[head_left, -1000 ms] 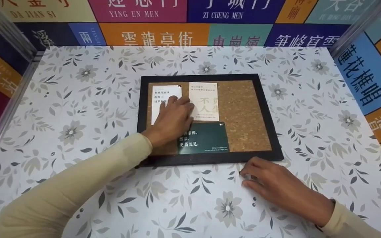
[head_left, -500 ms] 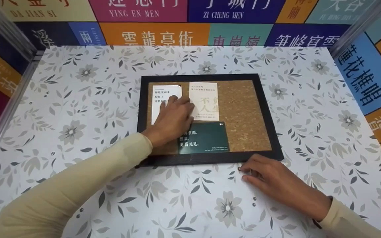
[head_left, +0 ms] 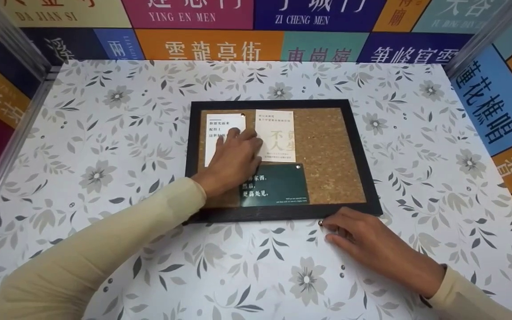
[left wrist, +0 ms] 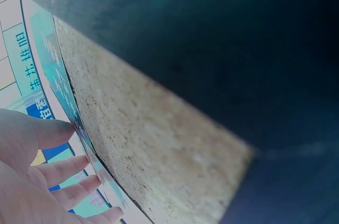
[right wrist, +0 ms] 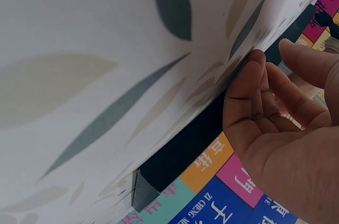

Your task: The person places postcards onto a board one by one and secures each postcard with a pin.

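A black-framed corkboard (head_left: 336, 155) lies flat on the table. My left hand (head_left: 234, 158) rests on its left half with fingers spread, covering parts of a white card (head_left: 212, 149) and a dark green card (head_left: 278, 184); a cream card (head_left: 274, 129) is just to its right. The left wrist view shows the fingertips (left wrist: 90, 182) on the cards' surface. My right hand (head_left: 362, 235) sits at the board's front edge, fingers bent down to the table and thumb apart from them. At its index fingertip is a tiny shiny round thing (head_left: 320, 223), like a pin head.
Small pin heads show at the corners of the white card and the green card. Printed panels (head_left: 214, 44) of coloured blocks with Chinese writing stand behind and at both sides of the floral-covered table (head_left: 145, 249).
The tiny shiny thing and my right fingertips have shifted slightly forward, nearer the board's front edge. My left hand stays in place on the cards.
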### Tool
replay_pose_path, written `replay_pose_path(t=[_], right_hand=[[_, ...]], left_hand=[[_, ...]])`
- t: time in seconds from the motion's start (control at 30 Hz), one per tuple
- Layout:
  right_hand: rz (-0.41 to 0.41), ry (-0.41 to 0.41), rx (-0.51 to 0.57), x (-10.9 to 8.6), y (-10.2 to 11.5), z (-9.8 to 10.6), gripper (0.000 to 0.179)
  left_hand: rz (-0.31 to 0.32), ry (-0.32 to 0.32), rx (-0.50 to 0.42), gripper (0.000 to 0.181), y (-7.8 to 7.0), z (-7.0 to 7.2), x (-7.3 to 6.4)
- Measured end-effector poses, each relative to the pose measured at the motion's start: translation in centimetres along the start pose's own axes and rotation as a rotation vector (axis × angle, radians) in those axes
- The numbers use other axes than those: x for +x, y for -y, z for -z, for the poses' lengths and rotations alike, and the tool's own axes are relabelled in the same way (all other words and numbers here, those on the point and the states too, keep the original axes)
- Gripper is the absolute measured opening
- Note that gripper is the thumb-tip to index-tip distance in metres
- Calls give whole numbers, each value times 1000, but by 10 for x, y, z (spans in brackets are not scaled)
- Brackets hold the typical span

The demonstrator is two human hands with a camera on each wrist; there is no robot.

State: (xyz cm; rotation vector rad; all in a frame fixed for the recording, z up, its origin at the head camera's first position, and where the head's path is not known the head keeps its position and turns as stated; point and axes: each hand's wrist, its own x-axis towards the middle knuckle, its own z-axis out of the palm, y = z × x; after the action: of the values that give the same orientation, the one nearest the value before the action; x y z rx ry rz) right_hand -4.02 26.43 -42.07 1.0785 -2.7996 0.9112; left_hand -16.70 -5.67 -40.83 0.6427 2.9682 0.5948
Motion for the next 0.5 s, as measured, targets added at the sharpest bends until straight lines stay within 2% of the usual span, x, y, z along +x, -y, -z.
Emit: replay_pose_path(t=[0.27, 0.5], right_hand=[[47, -39, -5, -1, -3, -3, 32], [10, 4, -54, 0, 1, -3, 32]], left_hand=[[2, 10, 10, 17, 0, 0, 0], [-5, -1, 8, 14, 1, -1, 0]])
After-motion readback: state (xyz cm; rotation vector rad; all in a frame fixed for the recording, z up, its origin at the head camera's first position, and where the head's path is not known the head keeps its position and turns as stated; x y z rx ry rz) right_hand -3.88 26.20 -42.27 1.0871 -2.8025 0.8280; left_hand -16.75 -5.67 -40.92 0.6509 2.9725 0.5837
